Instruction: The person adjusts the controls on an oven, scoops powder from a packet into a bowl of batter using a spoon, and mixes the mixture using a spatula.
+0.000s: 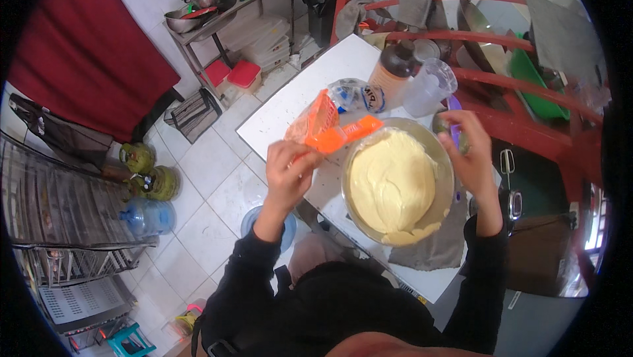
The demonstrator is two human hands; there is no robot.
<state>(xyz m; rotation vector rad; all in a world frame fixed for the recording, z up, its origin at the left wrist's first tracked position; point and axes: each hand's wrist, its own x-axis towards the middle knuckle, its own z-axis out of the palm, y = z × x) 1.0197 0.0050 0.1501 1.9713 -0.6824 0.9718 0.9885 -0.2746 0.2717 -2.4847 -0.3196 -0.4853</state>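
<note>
Left hand [288, 171] grip clenched on orange packet [328, 127], held beside bowl [446, 159] rim; right hand [470, 154] grasps the bowl's far rim.

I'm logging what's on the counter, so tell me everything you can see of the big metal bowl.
The metal bowl is wide, round and shiny steel, standing upright on the white table near its front edge, partly over a grey cloth. It is nearly full of pale yellow, smooth batter, smeared up the near wall. The right hand is at its far right rim; whether it grips the rim is unclear. The left hand holds an orange packet whose end reaches over the bowl's left rim.
</note>
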